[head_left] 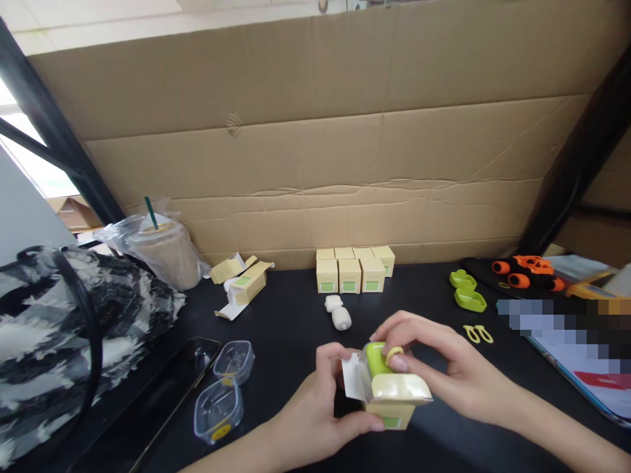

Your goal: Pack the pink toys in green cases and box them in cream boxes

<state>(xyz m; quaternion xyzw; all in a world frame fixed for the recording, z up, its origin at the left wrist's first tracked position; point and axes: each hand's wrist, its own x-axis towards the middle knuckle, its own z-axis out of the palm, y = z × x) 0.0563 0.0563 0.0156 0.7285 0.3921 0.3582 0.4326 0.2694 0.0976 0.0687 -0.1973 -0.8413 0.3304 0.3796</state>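
Note:
My left hand (320, 410) grips a small pale-yellow cardboard box (398, 415) from its left side, thumb at the front. The box's top flaps stand open. A green earphone-style case (375, 359) shows at the opening, inside a clear plastic liner. Above the case, my right hand (458, 378) pinches a yellow ring-shaped strap (394, 353) between thumb and fingers. The lower part of the case is hidden by the box. Beyond my hands lies a white case (339, 314) in two joined halves.
Several closed yellow boxes (349, 274) stand at the cardboard wall; one opened box (249, 284) lies left of them. Clear plastic shells (219, 407) and a phone (152, 401) lie left. Right are a green silicone cover (468, 299), yellow loops (478, 334) and an orange toy (530, 269).

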